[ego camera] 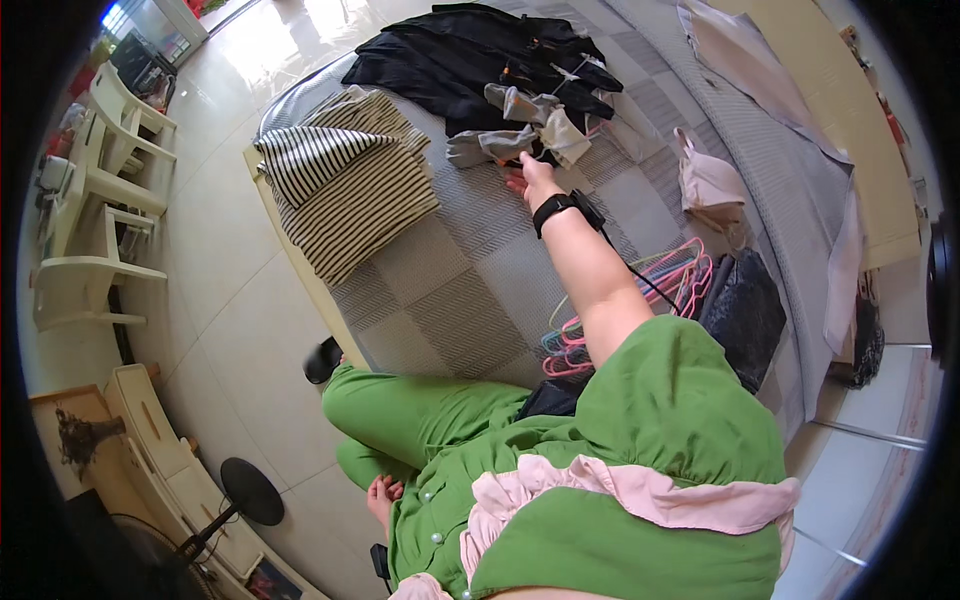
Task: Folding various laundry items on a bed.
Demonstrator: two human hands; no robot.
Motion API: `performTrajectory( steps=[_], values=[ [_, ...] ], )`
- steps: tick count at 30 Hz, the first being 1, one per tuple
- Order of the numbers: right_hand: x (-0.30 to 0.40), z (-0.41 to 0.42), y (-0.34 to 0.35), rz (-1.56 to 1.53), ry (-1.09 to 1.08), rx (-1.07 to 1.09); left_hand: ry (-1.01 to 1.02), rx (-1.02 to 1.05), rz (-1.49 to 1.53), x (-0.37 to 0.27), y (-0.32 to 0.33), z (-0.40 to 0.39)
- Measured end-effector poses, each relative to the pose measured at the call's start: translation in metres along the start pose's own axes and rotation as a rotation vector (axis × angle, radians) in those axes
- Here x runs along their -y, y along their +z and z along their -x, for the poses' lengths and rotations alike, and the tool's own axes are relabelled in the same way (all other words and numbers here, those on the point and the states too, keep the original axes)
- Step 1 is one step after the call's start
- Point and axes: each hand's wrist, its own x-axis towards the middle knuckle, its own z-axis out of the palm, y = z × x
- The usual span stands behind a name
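Note:
My right hand (534,182), with a black strap at the wrist, reaches out over the bed, fingers apart and nothing visible in the palm. Its thumb tip is right beside a grey sock (510,141); whether they touch I cannot tell. Another grey sock (523,103) and a cream sock (564,138) lie against a heap of black clothes (480,52). To the left rests a folded black-and-cream striped cloth (367,202). My left hand (384,491) is low by my lap, its fingers curled and partly hidden by my green clothing.
Several plastic hangers (566,352) and a dark folded item (742,315) lie under and beside my right forearm. A beige bra (709,180) is at the bed's right. White chairs (124,120) stand left across the tiled floor (240,315), with a black round-based stand (253,491) below.

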Motion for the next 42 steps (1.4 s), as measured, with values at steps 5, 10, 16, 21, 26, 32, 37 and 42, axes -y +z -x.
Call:
performTrajectory(
  steps=[5, 10, 16, 21, 26, 32, 37, 42],
  values=[
    [0.017, -0.035, 0.0, -0.517, 0.108, 0.179, -0.015, -0.033, -0.094, -0.006, 0.021, -0.003],
    [0.017, 0.018, -0.036, -0.262, -0.173, 0.108, 0.096, -0.018, -0.356, -0.009, 0.041, -0.007],
    [0.011, 0.121, -0.099, 0.188, -0.54, 0.075, 0.159, 0.008, -0.356, -0.008, 0.039, -0.013],
    [-0.003, 0.185, -0.115, 0.222, -0.607, 0.19, 0.113, -0.008, -0.235, -0.009, 0.038, -0.008],
    [-0.024, 0.217, -0.119, 0.204, -0.541, 0.276, 0.152, 0.012, -0.121, -0.019, 0.038, 0.033],
    [-0.034, 0.249, -0.13, 0.335, -0.797, 0.338, 0.353, -0.066, -0.027, -0.05, 0.03, 0.132],
    [-0.031, 0.292, -0.141, 0.302, -0.785, 0.502, 0.644, 0.062, -0.18, -0.117, 0.085, 0.172],
    [-0.038, 0.325, -0.126, 0.317, -0.659, 0.666, 0.961, 0.444, -0.268, -0.172, 0.209, 0.155]
  ],
)
